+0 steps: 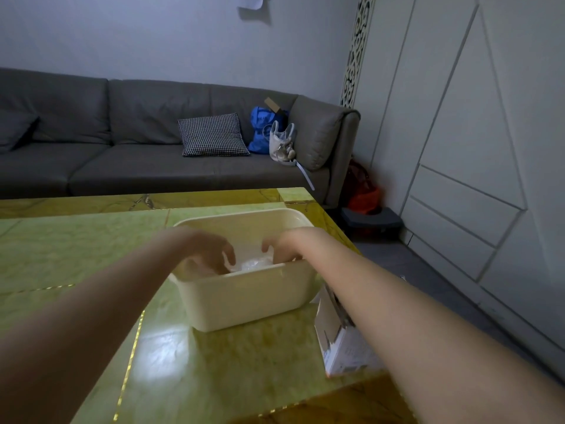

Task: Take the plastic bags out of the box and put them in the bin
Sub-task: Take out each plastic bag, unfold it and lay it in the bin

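Reaching forward from the bottom corners of the view, both bare arms stretch across the green table [76, 249] and meet over the cream plastic box [244, 296]. The left hand [211, 250] dips inside the box on its left side, fingers curled downward into the contents; motion blur hides whether they have closed on anything, so its hold cannot be told. The right hand [282, 244] hangs over the right side of the box, wrist bent, fingers curled down toward the same spot and partly hidden behind the near wall, so its hold cannot be told either.

The plastic bags [255, 264] lie in the box between the two hands, a crumpled clear-white heap low inside, only its top showing above the near rim.

The box sits near the table's far right corner, its right end close to the table edge. A white cardboard carton [342, 347] stands just off that edge, under the right forearm. Bare tabletop spreads to the left of the box and in front of it. Beyond the table a grey sofa [137, 142] runs along the wall, and open floor lies to the right before the white cabinets [458, 148].
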`<state>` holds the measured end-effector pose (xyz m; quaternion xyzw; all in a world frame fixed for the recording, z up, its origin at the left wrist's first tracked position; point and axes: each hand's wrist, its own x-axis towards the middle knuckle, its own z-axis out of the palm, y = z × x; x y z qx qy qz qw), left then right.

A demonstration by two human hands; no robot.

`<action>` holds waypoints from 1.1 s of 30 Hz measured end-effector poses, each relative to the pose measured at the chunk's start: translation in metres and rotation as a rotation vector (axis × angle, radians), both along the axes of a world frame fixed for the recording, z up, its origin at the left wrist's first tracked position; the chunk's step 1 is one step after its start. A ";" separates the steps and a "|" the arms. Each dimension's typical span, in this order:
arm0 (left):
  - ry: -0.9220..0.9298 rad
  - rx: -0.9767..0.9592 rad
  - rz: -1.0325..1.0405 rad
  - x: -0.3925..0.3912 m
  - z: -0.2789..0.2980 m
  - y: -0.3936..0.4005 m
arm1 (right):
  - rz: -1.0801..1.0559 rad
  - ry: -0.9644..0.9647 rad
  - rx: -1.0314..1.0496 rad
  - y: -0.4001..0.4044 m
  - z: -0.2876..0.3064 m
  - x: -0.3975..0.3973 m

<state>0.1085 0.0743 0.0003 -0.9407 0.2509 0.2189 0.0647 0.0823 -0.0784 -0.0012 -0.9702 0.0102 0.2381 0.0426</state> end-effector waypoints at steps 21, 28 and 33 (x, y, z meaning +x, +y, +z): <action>-0.323 -0.421 -0.353 -0.131 -0.015 -0.112 | -0.131 -0.337 -0.047 -0.079 0.007 -0.161; -0.430 -0.534 -0.345 -0.133 -0.025 -0.109 | -0.210 -0.346 0.150 -0.077 0.019 -0.160; -0.394 -0.554 -0.319 -0.130 -0.030 -0.112 | -0.341 -0.206 0.329 -0.087 0.023 -0.162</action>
